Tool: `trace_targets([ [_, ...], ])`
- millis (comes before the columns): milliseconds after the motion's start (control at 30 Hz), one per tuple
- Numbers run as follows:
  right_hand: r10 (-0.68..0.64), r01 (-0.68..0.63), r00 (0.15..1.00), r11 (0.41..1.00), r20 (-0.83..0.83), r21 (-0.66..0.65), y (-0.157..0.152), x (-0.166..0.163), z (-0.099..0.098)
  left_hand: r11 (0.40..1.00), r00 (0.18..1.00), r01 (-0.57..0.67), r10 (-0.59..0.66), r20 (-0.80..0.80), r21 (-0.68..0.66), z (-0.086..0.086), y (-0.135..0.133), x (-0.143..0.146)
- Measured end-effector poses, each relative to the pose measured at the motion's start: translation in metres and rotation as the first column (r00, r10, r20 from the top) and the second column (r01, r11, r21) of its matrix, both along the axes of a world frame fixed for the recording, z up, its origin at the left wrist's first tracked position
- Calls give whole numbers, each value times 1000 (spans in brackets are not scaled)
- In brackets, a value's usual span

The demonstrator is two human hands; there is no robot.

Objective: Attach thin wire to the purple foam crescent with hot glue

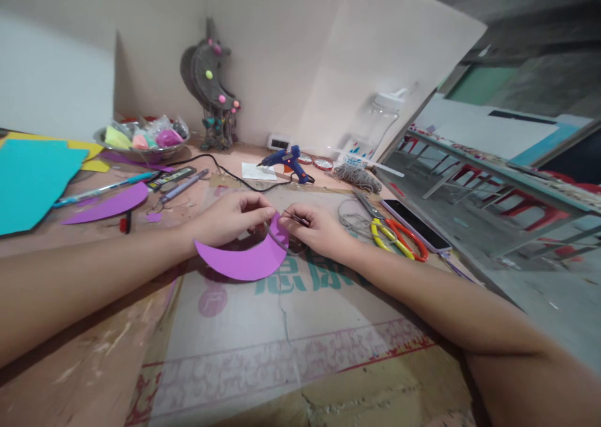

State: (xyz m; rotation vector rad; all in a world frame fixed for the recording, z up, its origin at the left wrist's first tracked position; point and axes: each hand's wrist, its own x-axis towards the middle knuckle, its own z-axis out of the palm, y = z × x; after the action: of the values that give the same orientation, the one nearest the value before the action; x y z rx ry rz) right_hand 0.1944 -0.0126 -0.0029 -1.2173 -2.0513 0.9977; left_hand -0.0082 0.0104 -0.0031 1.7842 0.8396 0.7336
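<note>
A purple paper crescent [246, 261] is held above the printed cardboard sheet [225, 336]. My left hand [235, 219] pinches its upper right tip between thumb and fingers. At that same tip, my right hand [319, 226] is closed on a thin grey cord [277, 236], which loops down across the crescent. A short dark end sticks out from the right fingers; its kind is too small to tell. Right of my right hand lie scissors [397, 236] with yellow and orange handles, beside a loose coil of grey cord [353, 219].
A blue glue gun [292, 163] rests behind my hands, its black cable running left. A phone [416, 225] lies at the table's right edge. Pens [185, 185], cut paper [37, 183] and a metal bowl [141, 153] sit left. A grey moon ornament [209, 79] and a bottle [378, 123] stand behind.
</note>
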Motion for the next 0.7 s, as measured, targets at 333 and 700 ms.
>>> trace_targets([
  [333,-7,7,1000,1000,-4,8,0,-1,0,1000,996,-26,26,-81,1,5,-3,2],
  [700,4,-4,1000,1000,-5,24,1,0,1,999,995,-43,41,-96,-10,5,-3,2],
])
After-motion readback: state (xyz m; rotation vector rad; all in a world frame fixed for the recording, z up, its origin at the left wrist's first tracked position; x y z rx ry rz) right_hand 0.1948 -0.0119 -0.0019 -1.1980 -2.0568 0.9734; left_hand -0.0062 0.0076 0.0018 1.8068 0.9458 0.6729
